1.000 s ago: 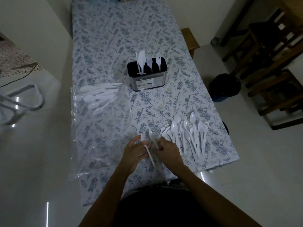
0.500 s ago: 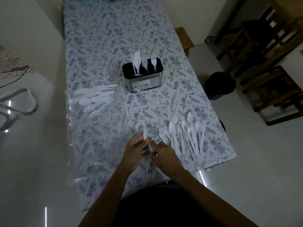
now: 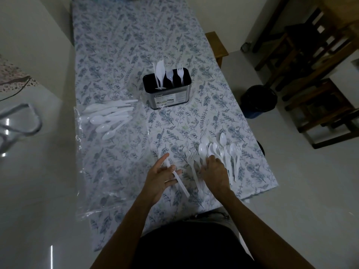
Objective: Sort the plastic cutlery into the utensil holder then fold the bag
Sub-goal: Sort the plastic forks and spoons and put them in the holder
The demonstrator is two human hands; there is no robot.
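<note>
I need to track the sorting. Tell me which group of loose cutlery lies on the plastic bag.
The cluster of spoons and knives at the table's left edge, lying on the clear bag. The other group, by the right hand, lies on the bare tablecloth.

One head-worn wide-angle view looks steeply down and forward along the table (image 3: pixel 124 45); hands near its bottom.

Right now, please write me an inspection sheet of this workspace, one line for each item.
Surface: table under a floral cloth.
Job's things: utensil holder stands upright, with a knife, spoon and fork in it; loose forks and spoons lie near the right edge; more cutlery lies on the clear bag at the left edge.
Clutter: nothing seen.
Hands: left hand holds a white utensil; right hand rests on the loose pile.
Cables: nothing seen.
Surroundings: dark bin and wooden chairs on the right.
</note>
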